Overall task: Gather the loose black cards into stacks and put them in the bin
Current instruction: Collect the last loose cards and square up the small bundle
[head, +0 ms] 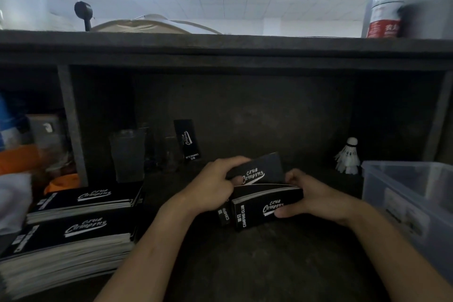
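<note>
Both hands are at work in the middle of the frame, down on the dark shelf (245,265). The left hand (215,185) pinches a tilted black card (257,170) by its left end, fingers curled over the top edge. It holds that card just above and behind the small stack (267,206). The right hand (312,198) grips this stack from the right, thumb pressed on its front face and fingers wrapped behind. It looks as though the tilted card is about to drop onto the stack, so this is gathering, not binning.

How far along? Two tall stacks (78,223) sit squared up at the lower left, one behind the other, well apart from the clear plastic bin (375,179) at the right edge. Whether the bin holds any cards I cannot tell, since its contents are blurred.

There is plenty left, by my reading. One lone card (187,140) leans upright against the back wall, left of centre, beside a drinking glass (127,154). Another dark card (224,216) peeks out under the left wrist. Once those are collected, every stack has to travel across to the bin. A white shuttlecock (348,157) stands just behind the bin's near corner, out of play.
</note>
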Motion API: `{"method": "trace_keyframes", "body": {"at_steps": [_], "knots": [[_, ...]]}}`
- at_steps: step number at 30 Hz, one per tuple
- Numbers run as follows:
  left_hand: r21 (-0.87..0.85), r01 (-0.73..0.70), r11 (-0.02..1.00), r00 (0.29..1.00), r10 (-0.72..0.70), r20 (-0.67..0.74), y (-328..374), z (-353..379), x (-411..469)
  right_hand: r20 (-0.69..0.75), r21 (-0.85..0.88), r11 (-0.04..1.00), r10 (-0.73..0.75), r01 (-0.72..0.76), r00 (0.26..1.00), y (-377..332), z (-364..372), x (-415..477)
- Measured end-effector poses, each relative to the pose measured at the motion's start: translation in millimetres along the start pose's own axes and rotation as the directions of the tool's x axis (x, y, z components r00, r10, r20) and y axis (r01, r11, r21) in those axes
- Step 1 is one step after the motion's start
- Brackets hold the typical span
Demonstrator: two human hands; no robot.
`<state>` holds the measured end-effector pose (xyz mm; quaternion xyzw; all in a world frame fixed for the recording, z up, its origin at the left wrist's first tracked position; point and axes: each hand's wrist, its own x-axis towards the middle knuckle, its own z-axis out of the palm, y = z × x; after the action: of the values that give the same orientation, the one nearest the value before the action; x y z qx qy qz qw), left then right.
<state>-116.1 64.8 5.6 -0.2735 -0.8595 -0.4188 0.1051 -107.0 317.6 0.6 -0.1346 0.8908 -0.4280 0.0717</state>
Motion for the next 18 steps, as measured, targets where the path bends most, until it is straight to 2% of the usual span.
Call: {"method": "trace_keyframes", "body": {"at_steps": [4, 8, 12, 15, 18], "knots": [[-0.021, -0.032, 0.999, 0.997, 0.033, 0.075, 3.4, -1.4, -3.8, 0.021, 0.122, 0.992, -0.039, 0.036, 0.999, 3.1, 1.2, 0.9], [0.122, -0.071, 0.99, 0.988, 0.053, 0.145, 4.9, 1.9, -6.6, 0.033, 0.074, 0.997, -0.036, 0.033, 0.999, 2.8, 1.7, 2.9], [0.279, -0.042, 0.959, 0.998, 0.03, 0.048, -2.8, 5.2, -3.3, 0.061, 0.122, 0.987, -0.116, 0.108, 0.991, 2.2, 3.7, 0.7], [0.291, -0.003, 0.957, 0.999, 0.017, -0.043, -4.9, 5.4, -2.8, 0.059, 0.13, 0.984, -0.129, 0.121, 0.99, 3.4, 4.5, 1.7], [0.333, -0.013, 0.943, 0.989, 0.062, -0.137, -4.9, 3.8, -3.1, 0.056, 0.151, 0.981, -0.129, 0.119, 0.99, 5.8, 5.5, 3.9]]}}
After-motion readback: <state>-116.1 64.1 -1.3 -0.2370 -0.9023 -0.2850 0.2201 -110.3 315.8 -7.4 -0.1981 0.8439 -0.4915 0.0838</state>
